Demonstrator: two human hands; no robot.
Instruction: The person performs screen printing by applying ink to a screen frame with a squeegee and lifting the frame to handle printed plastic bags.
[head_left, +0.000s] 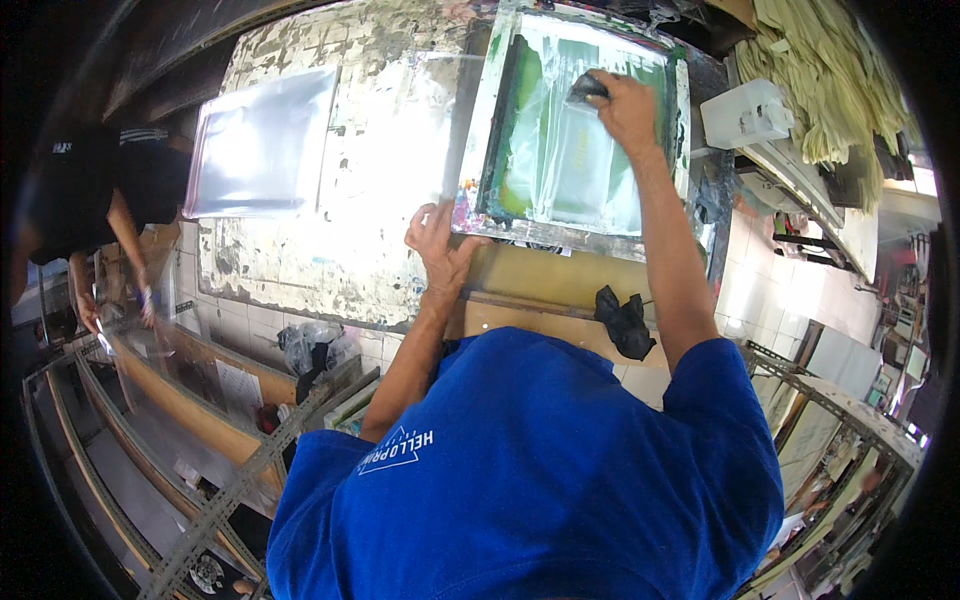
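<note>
Black crumpled wad (582, 91) juts from right hand (628, 108).

This looks like a small screen-printing workshop. A framed screen (580, 165) with green-coated mesh lies on a wide table (250, 265) crusted with paint and ink stains, to the right of glossy plastic-looking sheets (262, 145). Metal racks stand near left (225, 515) and near right (850, 410) on a tiled floor (743, 255). Pale yellow cloths (815, 85) hang far right; another person (75, 195) stands left.
</note>
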